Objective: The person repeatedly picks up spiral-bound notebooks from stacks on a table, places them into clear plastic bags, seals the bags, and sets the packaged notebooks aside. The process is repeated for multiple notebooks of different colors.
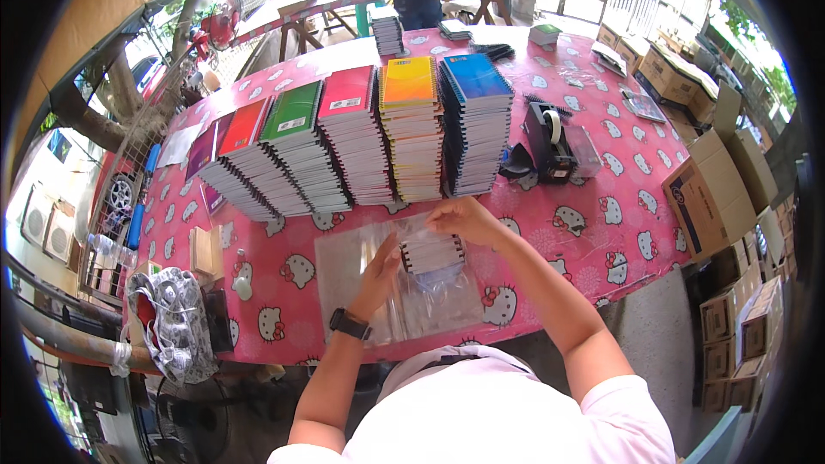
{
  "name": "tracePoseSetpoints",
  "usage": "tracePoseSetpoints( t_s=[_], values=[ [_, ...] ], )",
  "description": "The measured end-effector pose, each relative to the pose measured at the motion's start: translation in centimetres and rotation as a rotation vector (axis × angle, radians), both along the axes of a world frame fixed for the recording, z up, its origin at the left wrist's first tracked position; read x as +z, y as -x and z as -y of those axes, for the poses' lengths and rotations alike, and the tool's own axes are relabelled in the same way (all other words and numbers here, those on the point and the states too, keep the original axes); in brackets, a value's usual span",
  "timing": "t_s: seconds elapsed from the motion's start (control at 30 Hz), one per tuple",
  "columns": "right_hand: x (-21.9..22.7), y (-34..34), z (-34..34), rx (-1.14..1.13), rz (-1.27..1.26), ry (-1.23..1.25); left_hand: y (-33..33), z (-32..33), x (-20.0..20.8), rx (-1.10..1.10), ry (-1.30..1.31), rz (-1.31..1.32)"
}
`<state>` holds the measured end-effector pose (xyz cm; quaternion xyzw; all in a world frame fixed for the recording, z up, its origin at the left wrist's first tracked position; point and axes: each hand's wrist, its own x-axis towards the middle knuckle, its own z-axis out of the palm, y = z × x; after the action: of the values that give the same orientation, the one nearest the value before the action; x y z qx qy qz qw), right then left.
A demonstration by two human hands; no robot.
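Resting left hand (378,271) along the left side of a small notebook bundle (432,256), probably to steady and square the pages. Cannot tell firm grip from mere contact there. Angling right hand (460,218) over the bundle's far end, fingertips together, apparently clamped on clear plastic (443,305), likely for control of a loose edge. Lying between both hands, bindings showing at both sides, near the tabletop (593,215) front edge, close to the body, probably for easy two-handed reach. Cannot tell from here if fully inside the plastic. Spread out to the left and underneath: flat plastic sheets (339,262), likely placed for quick access.

Grouped by cover colour beyond the work spot: tall notebook stacks (348,142), perhaps for picking by colour. Set right of the blue-topped pile: black tape dispenser (548,153), handy to the right hand.

Blocked forward by the stacks; limited nearby by the front edge and torso. Better sideways room on the right, past the forearm, up to the curved edge by an open cardboard box (709,198). Tighter far left: wooden block (206,252), patterned bag (179,322) at the corner.
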<state>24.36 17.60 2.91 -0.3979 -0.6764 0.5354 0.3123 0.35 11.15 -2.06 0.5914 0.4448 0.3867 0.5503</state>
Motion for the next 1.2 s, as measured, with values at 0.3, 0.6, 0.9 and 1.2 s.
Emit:
tracePoseSetpoints(
  t_s=[0.3, 0.6, 0.9, 1.2],
  values=[
    [2.9, -3.5, 6.4, -0.159, 0.229, -0.653, 6.3, 2.7, -0.1, 0.513, -0.63, -0.947],
    [0.4, -1.5, 6.5, -0.007, 0.16, -0.66, -3.3, 2.9, 4.8, 0.051, -0.953, -0.608],
    [2.4, -1.1, 7.1, -0.014, 0.256, -0.735, -3.8, 1.8, 3.9, 0.105, -0.725, -0.375],
    [1.2, 0.6, 5.0, -0.359, 0.111, -0.386, -3.1, -1.5, 4.7, -0.007, -0.247, -0.155]
  ],
)
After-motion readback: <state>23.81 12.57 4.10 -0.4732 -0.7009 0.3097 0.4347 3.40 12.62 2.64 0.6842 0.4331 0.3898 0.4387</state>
